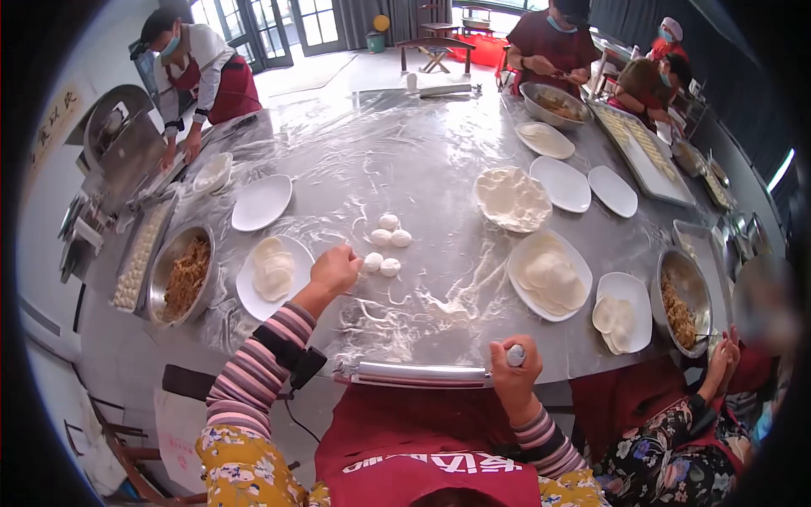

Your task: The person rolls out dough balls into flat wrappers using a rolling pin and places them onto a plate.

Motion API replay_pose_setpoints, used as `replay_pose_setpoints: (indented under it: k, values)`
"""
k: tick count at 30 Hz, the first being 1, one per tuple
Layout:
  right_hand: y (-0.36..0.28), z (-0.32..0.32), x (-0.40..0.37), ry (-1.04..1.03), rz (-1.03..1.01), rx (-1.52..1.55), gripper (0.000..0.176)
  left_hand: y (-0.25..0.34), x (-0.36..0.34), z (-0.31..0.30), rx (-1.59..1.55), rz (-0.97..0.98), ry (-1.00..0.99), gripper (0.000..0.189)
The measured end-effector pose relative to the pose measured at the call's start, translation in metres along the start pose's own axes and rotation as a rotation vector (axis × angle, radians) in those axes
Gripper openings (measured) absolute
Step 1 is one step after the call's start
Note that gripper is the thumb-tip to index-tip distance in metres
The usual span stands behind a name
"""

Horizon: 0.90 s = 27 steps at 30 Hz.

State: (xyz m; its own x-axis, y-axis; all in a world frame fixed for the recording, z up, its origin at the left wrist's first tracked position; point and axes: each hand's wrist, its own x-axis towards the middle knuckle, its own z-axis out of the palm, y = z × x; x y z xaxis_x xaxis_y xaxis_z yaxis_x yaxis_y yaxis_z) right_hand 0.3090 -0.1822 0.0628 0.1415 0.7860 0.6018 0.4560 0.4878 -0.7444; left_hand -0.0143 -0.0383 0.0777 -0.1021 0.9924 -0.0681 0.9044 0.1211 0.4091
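My left hand [336, 269] is over the floured metal table, its fingers curled together beside two dough balls [381, 264]; what they hold, if anything, is hidden. Three more dough balls [390, 232] sit just beyond. Left of this hand, a white plate [245, 283] carries thin round wrappers [273, 272]. Near the table's front edge, my right hand [517, 372] is closed around a rolling pin [515, 356], whose rounded metal end points up at the camera. Wrappers also lie on a larger plate [549, 275] and a smaller plate [623, 311] to the right.
Filling bowls [182, 275] [684, 302] stand at both sides. A flour plate [512, 198] and white plates [560, 184] are right of centre. Dumpling trays [644, 160] line the sides. Co-workers surround the table; a co-worker's hands [721, 359] are close at the right.
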Motion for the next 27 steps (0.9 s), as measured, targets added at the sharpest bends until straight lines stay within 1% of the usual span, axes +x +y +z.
replay_pose_setpoints:
  k: [1,2,4,5,6,8,9,11,12,14,15,17,18,19,20,21,23,24,26,27]
  values:
    - [0.006,0.001,-0.005,0.001,0.081,0.042,0.022,0.001,-0.003,0.001,-0.036,-0.042,-0.030,0.031]
    - [0.011,0.004,-0.006,0.007,0.161,0.082,0.021,0.005,-0.004,0.003,-0.046,-0.042,-0.023,0.031]
    - [0.012,0.006,-0.006,0.014,0.161,0.088,0.021,0.013,-0.006,0.006,-0.079,-0.057,0.032,0.033]
    - [0.013,0.005,-0.007,0.025,0.167,0.096,0.021,0.011,-0.003,0.015,-0.081,-0.004,0.122,0.030]
    - [0.013,0.005,-0.008,0.031,0.159,0.080,0.021,0.008,0.001,0.022,-0.095,0.009,0.121,0.030]
    - [0.012,0.005,-0.008,0.021,0.176,0.067,0.022,0.004,0.010,0.032,-0.052,0.169,0.201,0.028]
    - [0.012,0.004,-0.008,0.039,0.167,0.050,0.022,0.009,0.009,0.028,-0.064,0.192,0.202,0.028]
    - [0.010,0.005,-0.009,0.022,0.194,0.101,0.022,0.022,-0.001,0.013,-0.153,0.105,0.124,0.022]
    - [0.009,0.004,-0.009,0.036,0.195,0.091,0.022,0.028,-0.007,0.012,-0.156,0.122,0.118,0.022]
    - [0.007,0.004,-0.006,0.021,0.156,0.041,0.021,0.038,-0.022,0.012,-0.389,0.138,0.242,0.022]
    - [0.007,0.006,-0.003,0.034,0.163,0.035,0.021,0.045,-0.033,0.015,-0.506,0.168,0.159,0.019]
    - [0.008,0.010,0.008,0.046,-0.007,-0.020,0.020,0.055,-0.044,0.039,-0.621,0.265,-0.235,0.022]
    - [0.010,0.014,0.013,0.049,0.003,-0.026,0.020,0.059,-0.053,0.057,-0.710,0.317,-0.402,0.024]
    - [0.013,0.020,0.019,0.029,0.027,0.041,0.021,0.070,-0.066,0.063,-0.555,0.428,-0.402,0.021]
    - [0.015,0.022,0.024,0.008,0.054,0.109,0.021,0.080,-0.073,0.065,-0.363,0.481,-0.383,0.017]
    - [0.013,0.020,0.027,0.003,0.068,0.106,0.021,0.089,-0.077,0.065,-0.352,0.464,-0.355,0.017]
    - [0.004,0.019,0.028,-0.048,0.270,0.209,0.021,0.089,-0.074,0.067,-0.339,0.418,-0.338,0.017]
    - [0.005,0.020,0.021,-0.063,0.285,0.219,0.021,0.085,-0.069,0.069,-0.388,0.370,-0.331,0.017]
    - [0.011,0.015,0.015,0.006,0.085,0.069,0.021,0.075,-0.069,0.073,-0.439,0.308,-0.311,0.017]
    - [0.020,0.016,0.012,0.009,0.099,0.113,0.023,0.076,-0.072,0.069,-0.450,0.329,-0.307,0.016]
